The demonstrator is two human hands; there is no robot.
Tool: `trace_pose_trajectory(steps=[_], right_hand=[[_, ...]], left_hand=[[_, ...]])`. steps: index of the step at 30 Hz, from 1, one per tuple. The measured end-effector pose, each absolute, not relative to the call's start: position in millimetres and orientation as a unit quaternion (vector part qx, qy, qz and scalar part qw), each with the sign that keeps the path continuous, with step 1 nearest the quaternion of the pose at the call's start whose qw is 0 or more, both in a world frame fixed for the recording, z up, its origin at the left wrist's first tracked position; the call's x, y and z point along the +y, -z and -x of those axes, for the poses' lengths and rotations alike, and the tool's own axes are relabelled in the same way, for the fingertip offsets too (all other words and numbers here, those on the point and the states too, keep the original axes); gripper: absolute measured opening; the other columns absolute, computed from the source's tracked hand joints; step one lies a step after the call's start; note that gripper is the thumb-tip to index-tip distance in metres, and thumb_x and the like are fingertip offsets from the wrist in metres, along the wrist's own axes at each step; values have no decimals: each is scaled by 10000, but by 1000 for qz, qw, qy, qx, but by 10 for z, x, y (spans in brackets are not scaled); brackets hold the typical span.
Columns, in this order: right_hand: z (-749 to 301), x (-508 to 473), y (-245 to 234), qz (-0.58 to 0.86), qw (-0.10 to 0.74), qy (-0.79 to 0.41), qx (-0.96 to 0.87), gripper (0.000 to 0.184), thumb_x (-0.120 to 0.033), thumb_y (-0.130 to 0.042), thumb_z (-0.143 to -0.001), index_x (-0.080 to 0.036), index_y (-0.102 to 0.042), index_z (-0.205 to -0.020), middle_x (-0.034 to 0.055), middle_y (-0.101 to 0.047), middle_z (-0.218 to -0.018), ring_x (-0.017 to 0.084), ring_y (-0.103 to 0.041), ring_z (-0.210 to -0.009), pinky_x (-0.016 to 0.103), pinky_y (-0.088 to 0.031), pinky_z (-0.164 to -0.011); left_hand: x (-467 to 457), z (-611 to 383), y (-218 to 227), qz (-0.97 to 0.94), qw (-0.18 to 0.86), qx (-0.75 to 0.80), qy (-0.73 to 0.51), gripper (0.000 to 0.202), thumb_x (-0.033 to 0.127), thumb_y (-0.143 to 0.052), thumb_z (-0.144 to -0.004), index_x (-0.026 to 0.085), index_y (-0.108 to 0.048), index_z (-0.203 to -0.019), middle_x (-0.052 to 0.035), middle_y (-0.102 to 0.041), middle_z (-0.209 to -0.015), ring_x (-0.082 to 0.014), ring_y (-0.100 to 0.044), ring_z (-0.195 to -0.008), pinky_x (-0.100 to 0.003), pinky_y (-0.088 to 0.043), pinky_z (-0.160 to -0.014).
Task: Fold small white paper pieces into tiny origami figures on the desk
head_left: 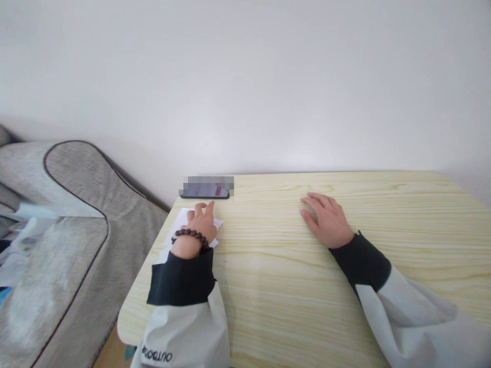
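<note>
My left hand (202,225), with a dark bead bracelet (191,232) at the wrist, rests over white paper (177,223) at the table's left side. Its fingers are apart and slightly bent; the palm side is hidden, and I see no paper lifted. Just beyond the fingertips lies a phone (205,190) with its screen lit, partly blurred out. My right hand (328,220) is over the bare tabletop, palm down, thumb and fingers spread with nothing between them. Both sleeves are light grey with black cuffs.
A pale wood-grain table (264,301) stands against a white wall (268,87). To the left is a grey fabric sofa (76,245) with a dark-piped armrest, with white and clear plastic-like items (25,245) on its seat.
</note>
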State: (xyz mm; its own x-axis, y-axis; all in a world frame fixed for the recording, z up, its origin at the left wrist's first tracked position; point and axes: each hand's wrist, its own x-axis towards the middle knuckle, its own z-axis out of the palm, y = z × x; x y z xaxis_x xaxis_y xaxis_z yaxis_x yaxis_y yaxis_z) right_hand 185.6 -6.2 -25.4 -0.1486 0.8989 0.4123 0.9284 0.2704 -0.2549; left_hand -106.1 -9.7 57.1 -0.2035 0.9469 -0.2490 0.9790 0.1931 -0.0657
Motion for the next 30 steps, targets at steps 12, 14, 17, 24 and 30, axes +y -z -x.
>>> trace_pose_trajectory(steps=[12, 14, 17, 24, 30], right_hand=[[-1858, -57, 266, 599, 250, 32, -760, 331, -332, -424, -869, -170, -579, -1113, 110, -538, -1220, 267, -468, -1092, 431, -396, -900], [-1858, -58, 265, 600, 248, 31, -760, 339, -338, -418, -872, -167, -576, -1117, 109, -535, -1223, 266, -466, -1094, 428, -393, -903], [-1858, -61, 265, 601, 250, 31, -758, 339, -340, -419, -872, -169, -577, -1117, 105, -536, -1223, 266, -468, -1094, 427, -395, -904], [-1863, -68, 273, 594, 262, 35, -760, 330, -334, -435, -863, -174, -584, -1110, 116, -543, -1215, 279, -475, -1089, 449, -415, -881], [-1867, -67, 269, 593, 260, 30, -761, 333, -340, -435, -863, -184, -582, -1117, 115, -541, -1216, 283, -478, -1088, 456, -415, -879]], left_hand=[[-21, 1411, -529, -593, 77, 796, 91, 544, 406, -612, -668, 148, -526, -1139, -160, -521, -1177, -299, -505, -1107, -377, -421, -898], [1, 1455, -522, -589, 83, 799, 85, 563, 396, -638, -654, 137, -519, -1139, -159, -527, -1172, -278, -523, -1094, -347, -418, -905], [29, 1526, -490, -576, 75, 813, 44, 581, 383, -673, -626, 161, -507, -1136, -131, -532, -1180, -266, -519, -1106, -334, -429, -887], [94, 1733, -423, -529, 111, 834, -110, 307, 278, -662, -653, 167, -578, -926, -67, -654, -961, -221, -610, -913, -304, -454, -792], [101, 1795, -403, -526, 114, 823, -180, 186, 313, -626, -675, 187, -624, -812, -25, -687, -835, -184, -632, -818, -245, -463, -737]])
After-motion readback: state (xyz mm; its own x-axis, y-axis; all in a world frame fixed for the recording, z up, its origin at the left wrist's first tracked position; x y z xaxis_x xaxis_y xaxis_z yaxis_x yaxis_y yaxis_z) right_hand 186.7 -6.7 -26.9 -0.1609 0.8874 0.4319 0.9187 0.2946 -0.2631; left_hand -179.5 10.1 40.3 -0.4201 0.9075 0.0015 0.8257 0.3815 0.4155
